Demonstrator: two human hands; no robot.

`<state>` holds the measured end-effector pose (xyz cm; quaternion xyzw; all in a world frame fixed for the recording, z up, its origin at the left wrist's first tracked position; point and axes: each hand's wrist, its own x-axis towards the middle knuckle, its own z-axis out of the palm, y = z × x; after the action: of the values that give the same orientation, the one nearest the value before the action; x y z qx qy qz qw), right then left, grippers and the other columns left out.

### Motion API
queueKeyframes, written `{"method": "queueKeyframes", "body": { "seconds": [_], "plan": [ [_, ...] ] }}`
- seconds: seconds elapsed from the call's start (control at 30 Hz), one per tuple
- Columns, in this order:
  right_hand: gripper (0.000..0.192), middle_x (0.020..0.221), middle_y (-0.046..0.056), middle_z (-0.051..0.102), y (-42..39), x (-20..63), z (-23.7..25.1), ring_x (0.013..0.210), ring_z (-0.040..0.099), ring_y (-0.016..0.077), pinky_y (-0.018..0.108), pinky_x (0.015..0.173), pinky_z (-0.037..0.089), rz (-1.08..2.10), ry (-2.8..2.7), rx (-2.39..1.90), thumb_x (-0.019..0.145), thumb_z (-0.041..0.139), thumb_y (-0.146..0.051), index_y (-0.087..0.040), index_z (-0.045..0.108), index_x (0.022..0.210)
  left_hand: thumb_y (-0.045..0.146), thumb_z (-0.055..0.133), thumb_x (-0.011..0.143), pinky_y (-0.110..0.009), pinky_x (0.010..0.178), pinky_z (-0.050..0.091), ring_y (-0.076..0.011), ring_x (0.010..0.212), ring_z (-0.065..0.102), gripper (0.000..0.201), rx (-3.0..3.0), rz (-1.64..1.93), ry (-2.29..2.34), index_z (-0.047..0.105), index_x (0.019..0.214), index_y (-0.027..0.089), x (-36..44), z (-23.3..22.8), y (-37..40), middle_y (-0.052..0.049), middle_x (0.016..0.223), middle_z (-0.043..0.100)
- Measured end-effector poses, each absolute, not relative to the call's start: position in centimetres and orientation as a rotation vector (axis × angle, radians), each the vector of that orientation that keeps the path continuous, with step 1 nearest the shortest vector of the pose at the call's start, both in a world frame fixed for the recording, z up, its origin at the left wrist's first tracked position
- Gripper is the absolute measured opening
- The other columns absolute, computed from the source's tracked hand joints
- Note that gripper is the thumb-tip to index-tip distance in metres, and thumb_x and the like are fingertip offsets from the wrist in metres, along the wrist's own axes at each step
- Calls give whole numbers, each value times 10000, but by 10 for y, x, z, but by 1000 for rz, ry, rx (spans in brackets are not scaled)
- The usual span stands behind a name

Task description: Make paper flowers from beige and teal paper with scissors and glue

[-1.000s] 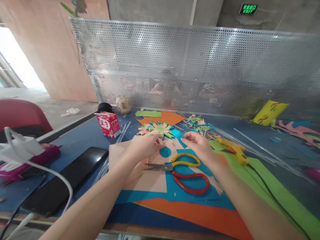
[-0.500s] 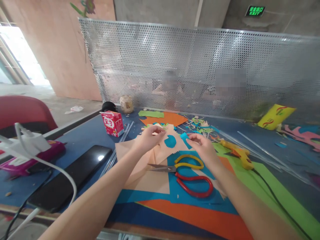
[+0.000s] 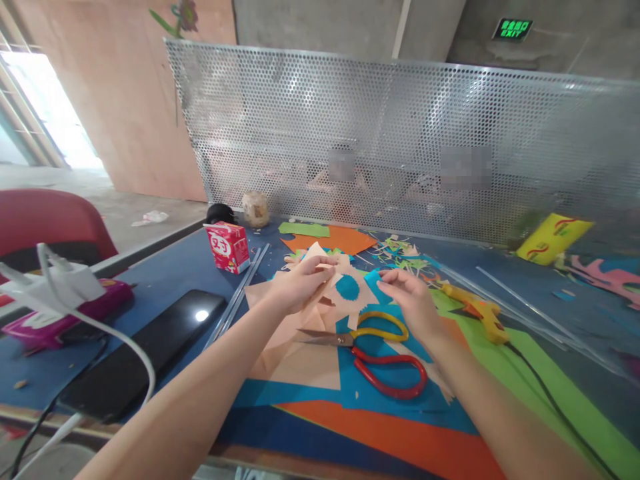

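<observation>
Near the middle of the table, my left hand [image 3: 303, 281] has its fingers closed on a peach paper sheet [image 3: 314, 251], part of which stands up behind the fingers. A small blue paper piece [image 3: 372, 279] is pinched between the thumb and fingertips of my right hand [image 3: 411, 297]. Between the hands, a round blue paper cutout [image 3: 347, 287] with a jagged edge lies on peach paper. Scissors [image 3: 345, 339] with one yellow and one red handle rest below the hands, on blue and peach sheets.
A yellow glue gun [image 3: 480, 313] with a black cord lies right, on green paper [image 3: 545, 373]. To the left are a black phone [image 3: 150, 353], a purple power strip [image 3: 115, 293] with white cables, and a red carton [image 3: 227, 248]. Paper scraps [image 3: 400, 252] and a perforated metal screen [image 3: 380, 133] stand behind.
My left hand has pulled the peach paper up, so that it bends and rises behind the fingers. The right hand keeps its pinch on the blue piece, and the view has shifted slightly.
</observation>
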<state>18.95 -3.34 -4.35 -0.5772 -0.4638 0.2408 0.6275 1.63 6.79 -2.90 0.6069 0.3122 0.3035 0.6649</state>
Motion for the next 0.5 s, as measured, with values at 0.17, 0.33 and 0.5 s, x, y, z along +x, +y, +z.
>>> {"method": "queueKeyframes", "body": {
  "seconds": [0.17, 0.33, 0.5],
  "plan": [
    [192, 658, -21, 563, -29, 195, -51, 640, 515, 145, 284, 633, 415, 556, -1032, -1300, 605, 694, -370, -220, 584, 650, 182, 553, 760, -177, 420, 463, -93, 550, 553, 172, 1221, 632, 600, 545, 931, 199, 14, -24, 68, 18, 680, 530],
    [203, 634, -24, 570, -29, 194, -53, 617, 525, 144, 277, 598, 425, 567, -1033, -1342, 602, 694, -384, -219, 591, 661, 144, 567, 696, -239, 530, 509, -132, 639, 599, 253, 1065, 650, 450, 573, 944, 190, 13, -27, 76, -32, 809, 612],
    [243, 691, 7, 618, -28, 200, -55, 638, 581, 163, 280, 559, 466, 535, -1048, -1446, 669, 629, -440, -206, 591, 723, 182, 544, 708, -300, 597, 544, -173, 729, 629, 288, 1028, 730, 438, 566, 995, 168, 10, -29, 83, -68, 919, 631]
  ]
}}
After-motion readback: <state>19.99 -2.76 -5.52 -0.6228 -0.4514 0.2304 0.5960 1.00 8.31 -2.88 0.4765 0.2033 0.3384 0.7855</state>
